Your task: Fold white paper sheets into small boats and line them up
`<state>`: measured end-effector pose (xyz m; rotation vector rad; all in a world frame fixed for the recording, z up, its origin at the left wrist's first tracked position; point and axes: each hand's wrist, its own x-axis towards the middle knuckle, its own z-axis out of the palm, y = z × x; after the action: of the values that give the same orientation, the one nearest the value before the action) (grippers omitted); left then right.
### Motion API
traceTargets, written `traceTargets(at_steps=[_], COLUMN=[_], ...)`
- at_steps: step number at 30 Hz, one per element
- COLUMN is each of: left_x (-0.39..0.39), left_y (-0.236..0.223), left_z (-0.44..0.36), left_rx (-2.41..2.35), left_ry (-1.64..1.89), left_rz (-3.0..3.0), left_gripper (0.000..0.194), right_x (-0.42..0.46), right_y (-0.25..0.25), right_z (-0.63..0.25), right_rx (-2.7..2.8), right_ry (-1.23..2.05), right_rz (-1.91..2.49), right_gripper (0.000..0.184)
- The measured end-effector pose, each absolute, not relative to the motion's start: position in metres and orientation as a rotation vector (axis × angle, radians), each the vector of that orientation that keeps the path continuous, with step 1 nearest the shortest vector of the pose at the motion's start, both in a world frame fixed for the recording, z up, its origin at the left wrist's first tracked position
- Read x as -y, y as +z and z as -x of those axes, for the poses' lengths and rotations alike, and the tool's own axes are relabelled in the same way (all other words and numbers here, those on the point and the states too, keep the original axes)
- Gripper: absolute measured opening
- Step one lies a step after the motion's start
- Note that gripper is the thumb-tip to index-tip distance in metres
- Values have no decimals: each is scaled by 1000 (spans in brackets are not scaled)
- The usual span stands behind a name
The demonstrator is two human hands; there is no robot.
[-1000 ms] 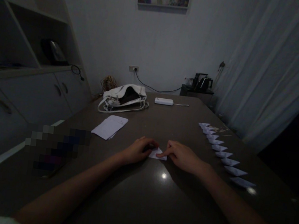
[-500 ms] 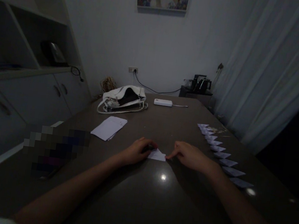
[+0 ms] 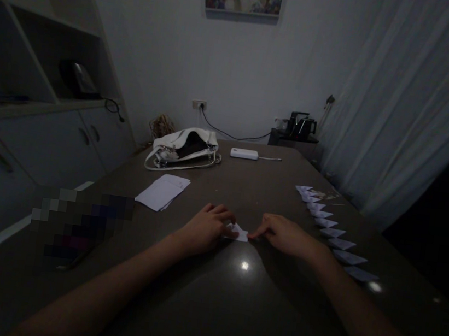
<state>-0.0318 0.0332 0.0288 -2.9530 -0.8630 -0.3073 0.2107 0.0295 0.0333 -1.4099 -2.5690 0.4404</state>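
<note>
A small piece of white folded paper point(image 3: 242, 236) lies on the dark table between my two hands. My left hand point(image 3: 207, 227) is over its left part, thumb and fingers closed on it and hiding some of it. At the paper's right corner is the fingertip of my right hand point(image 3: 280, 233), whose other fingers are curled in. To the right stands a row of several pointed, folded white paper pieces point(image 3: 336, 242). A stack of white paper sheets point(image 3: 162, 192) rests to the left, beyond my left hand.
Farther back on the table point(image 3: 237, 318) are a white handbag point(image 3: 183, 149) and a white power strip-like device point(image 3: 244, 153) with a short cable. A blurred-out object point(image 3: 84, 227) lies at the left. Cabinets point(image 3: 58, 140) line the left side; a curtain point(image 3: 406, 104) hangs at the right.
My left hand has shifted slightly right and over the paper, its thumb now lying across it and covering more. My right hand stays at the paper's right corner.
</note>
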Motion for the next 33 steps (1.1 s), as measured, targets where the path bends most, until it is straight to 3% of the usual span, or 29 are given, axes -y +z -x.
traceTargets(at_steps=[9,16,25,33], left_x=[-31,-31,-23,-11], left_y=[42,43,42,42], left_z=[38,45,39,33], left_rx=[1053,1142,931,748], left_ry=[-295,-268,-303,-363], left_rz=[2865,2861,3065,3290], left_gripper=[12,17,21,34], right_x=[-28,-28,-23,-21], right_y=[36,34,34,27], right_z=[-209,-208,-199,-190], right_rx=[2555,2538,2553,2558], right_ry=[494,494,249,148], right_rz=[1408,1405,1317,1236], right_gripper=[39,40,40,19])
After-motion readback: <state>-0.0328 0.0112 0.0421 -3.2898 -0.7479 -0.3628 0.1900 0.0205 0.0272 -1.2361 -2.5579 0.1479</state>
